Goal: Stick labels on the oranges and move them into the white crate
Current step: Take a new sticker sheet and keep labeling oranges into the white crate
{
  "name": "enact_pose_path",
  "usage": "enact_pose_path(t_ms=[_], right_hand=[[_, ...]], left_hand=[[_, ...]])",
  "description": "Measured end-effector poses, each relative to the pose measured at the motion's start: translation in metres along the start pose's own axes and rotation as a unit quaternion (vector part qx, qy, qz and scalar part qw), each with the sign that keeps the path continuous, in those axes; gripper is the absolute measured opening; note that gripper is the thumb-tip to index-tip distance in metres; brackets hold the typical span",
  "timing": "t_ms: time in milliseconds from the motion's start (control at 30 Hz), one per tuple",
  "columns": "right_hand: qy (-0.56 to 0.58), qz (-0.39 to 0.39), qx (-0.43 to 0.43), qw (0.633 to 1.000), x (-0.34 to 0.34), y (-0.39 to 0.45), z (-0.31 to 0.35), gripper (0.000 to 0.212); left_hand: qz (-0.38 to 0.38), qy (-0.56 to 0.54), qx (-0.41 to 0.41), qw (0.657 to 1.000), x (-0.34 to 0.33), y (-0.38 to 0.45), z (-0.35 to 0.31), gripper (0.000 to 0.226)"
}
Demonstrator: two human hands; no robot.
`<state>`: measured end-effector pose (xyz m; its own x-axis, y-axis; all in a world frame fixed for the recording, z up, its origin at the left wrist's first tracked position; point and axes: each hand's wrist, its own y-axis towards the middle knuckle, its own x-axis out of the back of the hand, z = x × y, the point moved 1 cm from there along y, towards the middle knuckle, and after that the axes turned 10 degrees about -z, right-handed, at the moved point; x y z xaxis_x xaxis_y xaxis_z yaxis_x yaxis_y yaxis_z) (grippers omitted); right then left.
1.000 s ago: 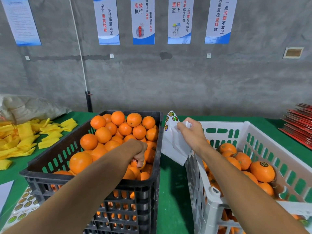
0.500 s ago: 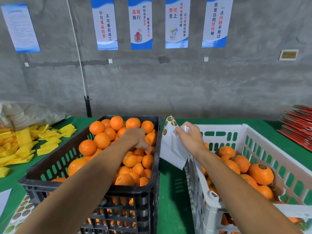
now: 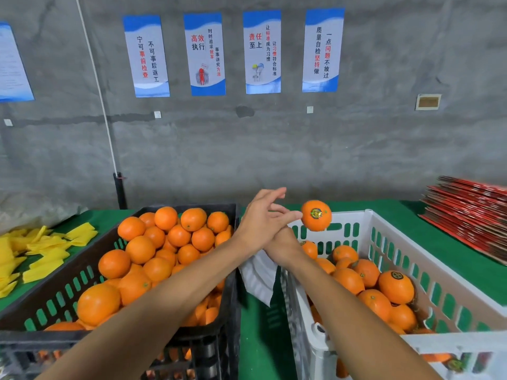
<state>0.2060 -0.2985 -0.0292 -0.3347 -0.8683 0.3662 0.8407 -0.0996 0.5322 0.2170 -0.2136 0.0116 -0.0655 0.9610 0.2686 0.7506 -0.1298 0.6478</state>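
Left hand (image 3: 259, 220) is open, fingers straight; right hand (image 3: 282, 246) sits under it gripping the label sheet (image 3: 259, 278). Labelled orange (image 3: 316, 215) is mid-air above the white crate (image 3: 450, 289) (not touching anything). Toss gently so it doesn't bruise.

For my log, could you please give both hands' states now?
Left hand: open, fingertips at the labelled orange.
Right hand: holds the label sheet.
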Motion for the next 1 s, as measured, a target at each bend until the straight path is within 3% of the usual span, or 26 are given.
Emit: enact_pose_path(t_ms=[167, 233, 333, 467, 700, 1000], right_hand=[[0.023, -0.024, -0.106, 0.994, 0.001, 0.006, -0.013, 0.024], [0.035, -0.039, -0.111, 0.992, 0.003, 0.008, -0.015, 0.036], [0.058, -0.066, -0.121, 0.989, 0.004, 0.008, -0.014, 0.035], [0.098, -0.081, -0.144, 0.981, 0.005, 0.008, -0.013, 0.038], [0.157, -0.096, -0.113, 0.976, 0.005, 0.008, -0.01, 0.013], [0.111, -0.055, -0.117, 0.985, 0.005, 0.009, -0.009, 0.02]], left_hand=[[-0.051, 0.104, -0.02, 0.993, 0.03, 0.0, 0.018, 0.034], [-0.023, 0.172, -0.037, 0.984, 0.045, -0.002, 0.033, 0.031], [0.016, 0.2, -0.033, 0.979, 0.055, -0.007, 0.05, 0.029], [0.017, 0.178, -0.02, 0.984, 0.057, -0.003, 0.056, 0.035], [0.049, 0.109, -0.015, 0.993, 0.053, -0.006, 0.052, 0.023], [0.01, -0.019, 0.082, 0.996, 0.053, -0.01, 0.051, 0.019]])
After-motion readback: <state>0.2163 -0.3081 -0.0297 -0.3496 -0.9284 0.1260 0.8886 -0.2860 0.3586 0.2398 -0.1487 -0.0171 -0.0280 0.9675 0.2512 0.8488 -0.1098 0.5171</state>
